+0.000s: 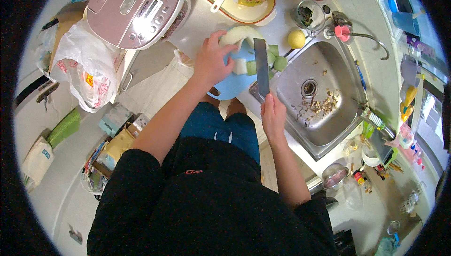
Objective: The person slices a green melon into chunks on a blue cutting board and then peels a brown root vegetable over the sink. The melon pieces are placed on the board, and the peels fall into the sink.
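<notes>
My right hand [273, 115] grips the handle of a kitchen knife with a broad, dark grey blade [261, 67]. The blade points away from me, over the right side of a light blue cutting board [230, 87]. A curved, pale piece of melon [243, 34], probably winter melon, lies on the far part of the board. With fingers spread, my left hand [213, 56] is at its left end; a firm grip cannot be made out. Near my left thumb is a white chunk [240, 66]. Green-skinned chunks [280, 63] lie right of the blade, one close to the sink edge.
A steel sink [331, 58] with food scraps [320, 106] is at the right. Beyond the board stand an oval dish [243, 18], a yellow round fruit [296, 39] and a glass jar [308, 14]. A rice cooker [134, 9] and white plastic bag [86, 58] occupy the left.
</notes>
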Demonstrator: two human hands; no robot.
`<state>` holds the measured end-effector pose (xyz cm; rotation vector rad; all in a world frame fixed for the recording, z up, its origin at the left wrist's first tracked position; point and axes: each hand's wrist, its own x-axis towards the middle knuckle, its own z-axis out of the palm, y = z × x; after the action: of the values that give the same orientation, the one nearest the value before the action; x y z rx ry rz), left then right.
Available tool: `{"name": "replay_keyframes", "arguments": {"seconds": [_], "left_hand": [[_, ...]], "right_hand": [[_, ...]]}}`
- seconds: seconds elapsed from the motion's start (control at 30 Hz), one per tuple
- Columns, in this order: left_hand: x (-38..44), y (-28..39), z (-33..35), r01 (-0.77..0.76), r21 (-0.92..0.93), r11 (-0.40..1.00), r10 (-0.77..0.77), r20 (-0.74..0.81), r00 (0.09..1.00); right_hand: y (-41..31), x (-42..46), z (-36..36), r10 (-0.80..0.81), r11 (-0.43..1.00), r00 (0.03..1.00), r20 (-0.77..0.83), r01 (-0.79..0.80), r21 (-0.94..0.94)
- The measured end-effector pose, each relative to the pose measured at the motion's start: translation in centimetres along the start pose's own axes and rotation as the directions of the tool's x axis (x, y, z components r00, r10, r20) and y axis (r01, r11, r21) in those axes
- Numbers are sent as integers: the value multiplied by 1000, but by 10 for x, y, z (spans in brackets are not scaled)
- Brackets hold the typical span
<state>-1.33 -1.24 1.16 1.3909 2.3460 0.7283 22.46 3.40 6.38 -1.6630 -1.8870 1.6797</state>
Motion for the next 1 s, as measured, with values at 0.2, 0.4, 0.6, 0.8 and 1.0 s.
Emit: {"name": "replay_keyframes", "arguments": {"seconds": [0.2,0.4,0.6,0.8,1.0], "left_hand": [[-27,19,13,164,-351,922,-189,-38,981],[-7,-2,18,306,-609,731,-371,22,928],[35,-11,12,313,-473,823,-330,50,943],[43,-19,22,271,-462,844,-281,48,958],[45,-15,18,339,-485,806,-336,97,937]], "right_hand": [[18,-30,41,135,935,990,-35,-115,334],[15,-29,79,144,892,988,-49,-108,438],[6,-19,99,93,935,985,-142,-38,354],[6,-16,101,46,948,991,-129,-3,318],[-6,-16,94,134,974,987,-89,-115,194]]}}
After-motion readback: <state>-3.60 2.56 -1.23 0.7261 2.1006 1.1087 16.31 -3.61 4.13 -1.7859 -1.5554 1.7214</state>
